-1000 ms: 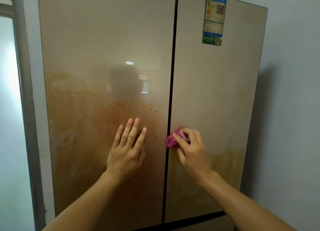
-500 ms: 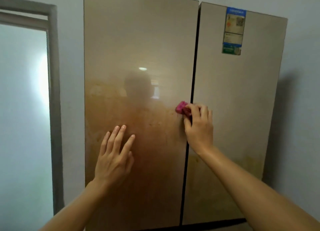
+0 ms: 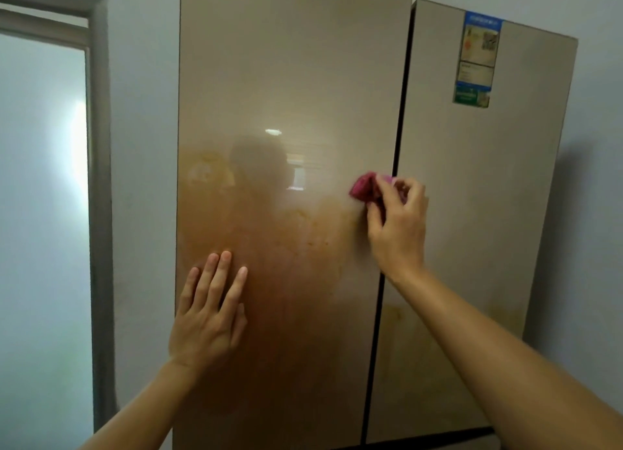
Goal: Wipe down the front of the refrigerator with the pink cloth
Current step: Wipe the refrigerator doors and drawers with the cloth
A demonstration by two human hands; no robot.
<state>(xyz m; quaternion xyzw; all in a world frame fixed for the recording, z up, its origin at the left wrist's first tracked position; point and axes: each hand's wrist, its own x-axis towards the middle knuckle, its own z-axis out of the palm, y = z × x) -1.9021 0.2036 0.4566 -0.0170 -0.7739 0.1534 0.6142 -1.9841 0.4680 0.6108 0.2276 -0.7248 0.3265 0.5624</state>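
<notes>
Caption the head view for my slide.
Right hand presses the pink cloth to the stained refrigerator door; left hand rests flat on it.

A grey door frame [image 3: 99, 180] with frosted glass [image 3: 40, 213] stands left of a pale wall [image 3: 145, 146].

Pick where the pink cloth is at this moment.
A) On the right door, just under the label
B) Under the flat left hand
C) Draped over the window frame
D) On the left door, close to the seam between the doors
D: the right hand pinches the pink cloth against the left door just left of the seam, while the left hand rests flat lower down, bare.
</notes>
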